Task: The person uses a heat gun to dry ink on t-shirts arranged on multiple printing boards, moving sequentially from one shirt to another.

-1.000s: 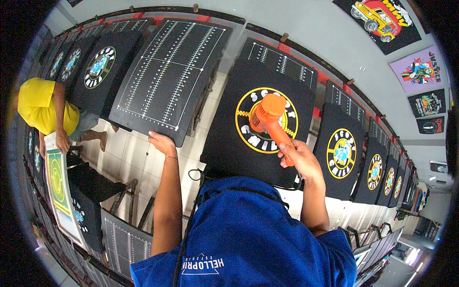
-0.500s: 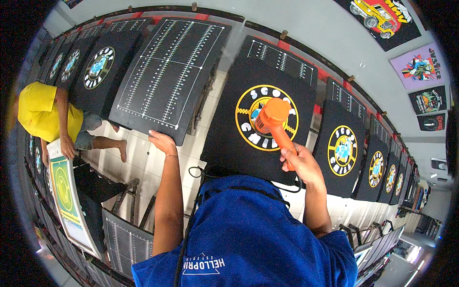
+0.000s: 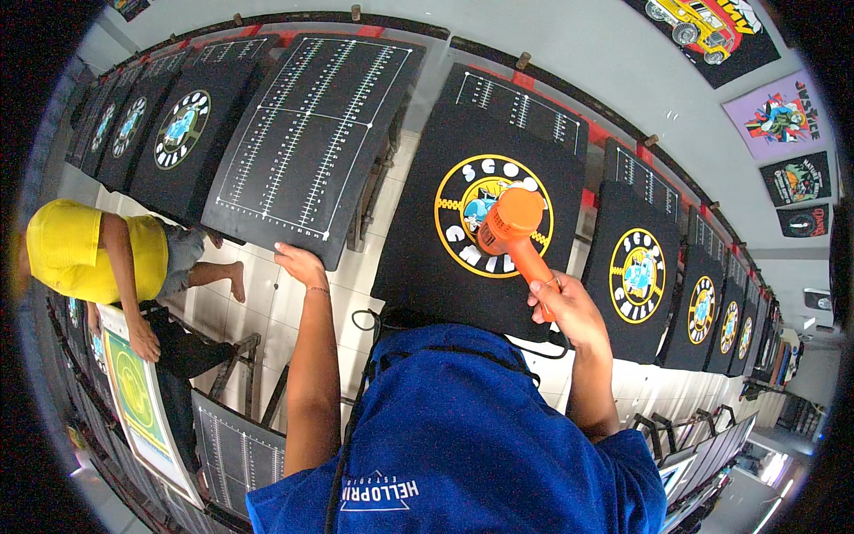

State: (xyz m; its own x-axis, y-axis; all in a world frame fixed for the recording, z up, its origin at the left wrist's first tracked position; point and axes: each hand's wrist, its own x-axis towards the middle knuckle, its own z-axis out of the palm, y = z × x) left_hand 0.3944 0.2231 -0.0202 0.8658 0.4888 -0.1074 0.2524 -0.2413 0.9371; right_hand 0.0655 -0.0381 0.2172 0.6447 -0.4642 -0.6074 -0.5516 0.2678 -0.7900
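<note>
An orange heat blower shaped like a hair dryer [image 3: 519, 214] is in my right hand [image 3: 569, 311], whose fingers wrap round its handle. Its head hangs above a black shirt [image 3: 409, 258] that lies on a board, covering part of the round yellow, white and blue print [image 3: 447, 214]. To the left, my left hand [image 3: 302, 267] touches the near edge of a bare black board [image 3: 302, 147] marked with white ruler lines. The fingers of that hand are stretched along the edge, with nothing else visible in them.
More boards with printed black shirts, such as one shirt [image 3: 614, 311] at right and another [image 3: 160, 182] at left, stand in the row. A co-worker in a yellow shirt [image 3: 67, 249] handles a framed screen [image 3: 138, 392] at far left. A metal rail [image 3: 551, 80] runs behind.
My right hand and the blower have shifted slightly right over the print. At left, the co-worker and the framed screen have moved downward in view. My left hand stays at the board's edge.
</note>
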